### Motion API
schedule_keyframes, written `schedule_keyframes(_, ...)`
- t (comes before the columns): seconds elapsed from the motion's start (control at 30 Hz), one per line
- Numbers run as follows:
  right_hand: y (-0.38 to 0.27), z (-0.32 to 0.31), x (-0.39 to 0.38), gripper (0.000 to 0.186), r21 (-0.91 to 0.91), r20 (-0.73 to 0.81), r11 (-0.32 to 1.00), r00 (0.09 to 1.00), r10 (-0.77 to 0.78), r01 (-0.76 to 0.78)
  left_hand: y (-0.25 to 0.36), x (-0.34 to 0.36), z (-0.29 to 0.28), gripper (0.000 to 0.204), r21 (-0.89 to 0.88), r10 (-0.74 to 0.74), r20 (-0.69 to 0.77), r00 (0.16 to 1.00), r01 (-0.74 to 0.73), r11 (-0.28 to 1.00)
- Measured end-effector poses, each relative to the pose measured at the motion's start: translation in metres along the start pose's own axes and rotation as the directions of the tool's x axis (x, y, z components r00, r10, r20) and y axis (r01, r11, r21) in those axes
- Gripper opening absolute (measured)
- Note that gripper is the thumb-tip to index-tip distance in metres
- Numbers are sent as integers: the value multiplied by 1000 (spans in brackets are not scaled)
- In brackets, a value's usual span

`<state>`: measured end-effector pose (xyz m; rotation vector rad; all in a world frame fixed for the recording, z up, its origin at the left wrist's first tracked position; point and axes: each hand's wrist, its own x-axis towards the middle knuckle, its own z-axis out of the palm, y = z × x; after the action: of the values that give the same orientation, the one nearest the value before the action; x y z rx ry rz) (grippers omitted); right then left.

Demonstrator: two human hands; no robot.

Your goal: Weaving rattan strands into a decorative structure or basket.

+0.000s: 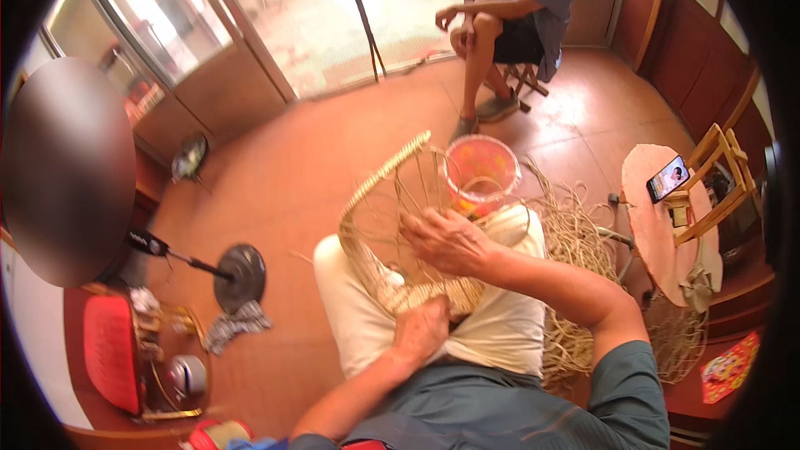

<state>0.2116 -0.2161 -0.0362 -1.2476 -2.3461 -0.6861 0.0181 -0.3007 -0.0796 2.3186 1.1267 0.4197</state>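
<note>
A partly woven, basket-like piece of tan cord (364, 262) rests across my lap, over pale trousers. Its edge is a thick plaited band, and thin bare strands span the gap inside. My left hand (421, 329) is closed on the tightly woven lower part, near my waist. Over the open middle, my right hand (447, 242) has bent fingers pinched around one of the thin strands. The fingertips are partly hidden by the hand itself. Beside my right leg lies a big tangled heap of loose cord (575, 283).
Just beyond my knees stands a pink bucket (482, 167). At right, a pink-topped table (646, 175) carries a phone (667, 179) and a wooden stand (717, 192). A person (521, 17) sits on a stool ahead. A fan base (239, 277) and red chair (111, 352) are at left.
</note>
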Motion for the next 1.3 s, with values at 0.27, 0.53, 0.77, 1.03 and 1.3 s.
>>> schedule_keyframes(0.27, 64, 9, 16, 25, 89, 80, 996, 997, 23, -30, -16, 4, -55, 16, 266, 133, -26, 991, -122, 956)
schedule_keyframes(0.53, 63, 3, 21, 47, 204, -21, 929, 948, 318, -308, -63, 5, -124, 28, 357, -82, -431, 898, 254, 899)
schedule_keyframes(0.77, 65, 0, 49, 41, 70, -170, 977, 963, 208, -199, -142, 17, -137, 49, -514, -455, -684, 570, 66, 855)
schedule_keyframes(1.03, 56, 14, 34, 44, 243, -68, 862, 879, 473, -445, -128, -9, -132, 39, -664, -711, -260, 653, 414, 623)
schedule_keyframes(1.3, 53, 9, 33, 49, 263, -91, 871, 888, 451, -415, -46, 43, -135, 37, 84, -195, -584, 788, 297, 951)
